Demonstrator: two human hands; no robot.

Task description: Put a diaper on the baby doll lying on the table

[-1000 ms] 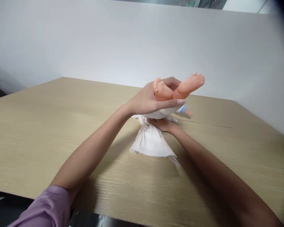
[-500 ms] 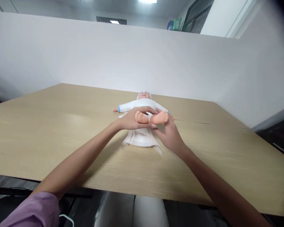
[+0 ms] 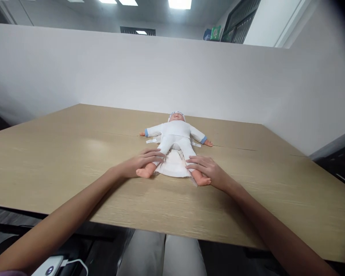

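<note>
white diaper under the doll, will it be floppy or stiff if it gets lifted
Probably floppy: the white diaper looks thin and soft-edged. It seems unlikely to roll, its front part lying spread on the table. It might drag if pulled, since the doll lies partly on it.

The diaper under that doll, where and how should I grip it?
Pinch the diaper at the middle of its near edge, probably best from your side of the table: that edge lies uncovered between the doll's parted legs, hips covering the far part.

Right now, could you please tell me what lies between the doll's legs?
The head view shows the white diaper between the legs.
</note>
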